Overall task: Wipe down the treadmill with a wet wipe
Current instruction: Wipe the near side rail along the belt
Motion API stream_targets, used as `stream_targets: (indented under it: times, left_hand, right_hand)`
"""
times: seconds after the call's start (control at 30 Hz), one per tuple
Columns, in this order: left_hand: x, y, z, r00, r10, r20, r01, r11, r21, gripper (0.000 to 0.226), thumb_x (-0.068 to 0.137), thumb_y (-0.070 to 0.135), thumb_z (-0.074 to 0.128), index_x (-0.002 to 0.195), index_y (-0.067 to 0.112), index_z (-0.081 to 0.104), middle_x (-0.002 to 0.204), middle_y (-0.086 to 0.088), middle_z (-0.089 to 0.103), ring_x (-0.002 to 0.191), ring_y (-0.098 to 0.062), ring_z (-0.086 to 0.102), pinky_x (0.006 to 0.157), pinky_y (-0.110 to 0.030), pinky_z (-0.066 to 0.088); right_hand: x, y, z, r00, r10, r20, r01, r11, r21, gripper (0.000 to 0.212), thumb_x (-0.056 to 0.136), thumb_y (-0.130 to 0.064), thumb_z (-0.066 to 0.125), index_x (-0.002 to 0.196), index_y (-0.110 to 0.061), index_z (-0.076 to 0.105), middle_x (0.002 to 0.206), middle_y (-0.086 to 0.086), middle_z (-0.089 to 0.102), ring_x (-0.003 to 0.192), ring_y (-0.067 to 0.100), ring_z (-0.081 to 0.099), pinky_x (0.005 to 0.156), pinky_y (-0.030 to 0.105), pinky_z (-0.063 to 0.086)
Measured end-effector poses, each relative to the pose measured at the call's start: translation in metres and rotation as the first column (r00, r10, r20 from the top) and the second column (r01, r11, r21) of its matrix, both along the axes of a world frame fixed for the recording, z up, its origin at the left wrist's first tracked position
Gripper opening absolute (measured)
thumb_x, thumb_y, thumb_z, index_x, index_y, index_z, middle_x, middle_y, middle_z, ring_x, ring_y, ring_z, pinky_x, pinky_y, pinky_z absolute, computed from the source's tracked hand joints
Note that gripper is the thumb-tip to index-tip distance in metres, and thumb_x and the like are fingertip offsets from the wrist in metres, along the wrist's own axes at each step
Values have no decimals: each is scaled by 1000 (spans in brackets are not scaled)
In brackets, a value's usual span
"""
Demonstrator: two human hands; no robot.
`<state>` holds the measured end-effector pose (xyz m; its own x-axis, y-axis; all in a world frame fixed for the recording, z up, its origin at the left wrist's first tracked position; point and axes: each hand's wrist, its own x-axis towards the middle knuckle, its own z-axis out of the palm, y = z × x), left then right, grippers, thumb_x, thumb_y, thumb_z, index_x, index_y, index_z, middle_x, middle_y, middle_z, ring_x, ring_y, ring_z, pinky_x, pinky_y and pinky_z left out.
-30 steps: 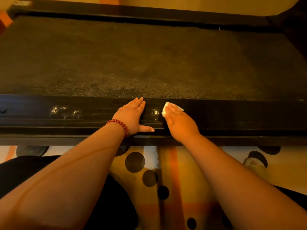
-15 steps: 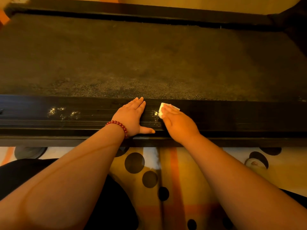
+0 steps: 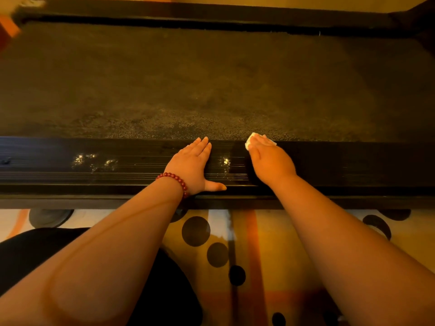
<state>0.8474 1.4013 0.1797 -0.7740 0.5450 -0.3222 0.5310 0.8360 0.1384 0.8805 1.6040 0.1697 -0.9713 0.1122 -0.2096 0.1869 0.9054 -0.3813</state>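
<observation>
Head view: right hand (image 3: 270, 163) presses the wet wipe (image 3: 250, 140) on the treadmill side rail (image 3: 341, 163), with the left hand (image 3: 191, 165) flat just beside it.
I read the right grip as flat, fingers straight over the folded wipe at the rail's far edge, against the belt (image 3: 211, 78). The left grip holds nothing: palm down, thumb splayed, bead bracelet (image 3: 175, 178) on the wrist. White specks (image 3: 80, 158) dot the rail left of it.

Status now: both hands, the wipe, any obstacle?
Left hand flat on side rail. Right hand presses wet wipe at rail's inner edge. No obstacle seen.
</observation>
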Motion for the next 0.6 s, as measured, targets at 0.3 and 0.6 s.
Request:
stream_targets:
  times: [0.3, 0.6]
  left_hand:
    - [-1, -1, 1, 1000, -8, 15, 8, 1000, 2, 119, 70, 80, 51, 152, 13, -4, 160, 0, -10, 147, -15, -7, 116, -30, -2]
    - [2, -4, 3, 1000, -16, 14, 16, 1000, 21, 116, 72, 79, 50, 152, 14, -2, 160, -1, -9, 147, -15, -7, 116, -31, -1]
  right_hand:
    - [10, -19, 2, 989, 146, 4, -146, 989, 38, 47, 106, -29, 21, 152, -19, 23, 161, -4, 15, 147, 12, 14, 115, 34, 23]
    - [11, -30, 1, 970, 239, 46, -242, 967, 79, 48, 105, -25, 21, 153, -19, 18, 161, -3, 10, 148, 11, 8, 117, 34, 20]
